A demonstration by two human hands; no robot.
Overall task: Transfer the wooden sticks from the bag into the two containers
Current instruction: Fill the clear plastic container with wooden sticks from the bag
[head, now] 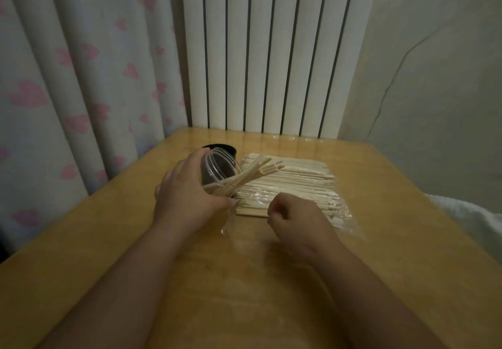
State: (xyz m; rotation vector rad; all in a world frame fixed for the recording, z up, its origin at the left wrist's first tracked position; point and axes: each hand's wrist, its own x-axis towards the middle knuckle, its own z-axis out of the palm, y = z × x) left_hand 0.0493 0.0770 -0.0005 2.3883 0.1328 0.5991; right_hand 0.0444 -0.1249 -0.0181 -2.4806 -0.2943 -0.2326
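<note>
Wooden sticks lie in the plastic bag; left grip clasps the tilted clear jar; right grip curls beside them, hold unclear.

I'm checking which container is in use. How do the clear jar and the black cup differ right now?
The clear jar is see-through; the black cup is opaque. The jar is tilted and gripped by the left hand; the cup sits behind it, mostly hidden. Sticks fan out of the jar's mouth; none show above the cup's rim. Both are round and sit on the table beside the bag.
</note>
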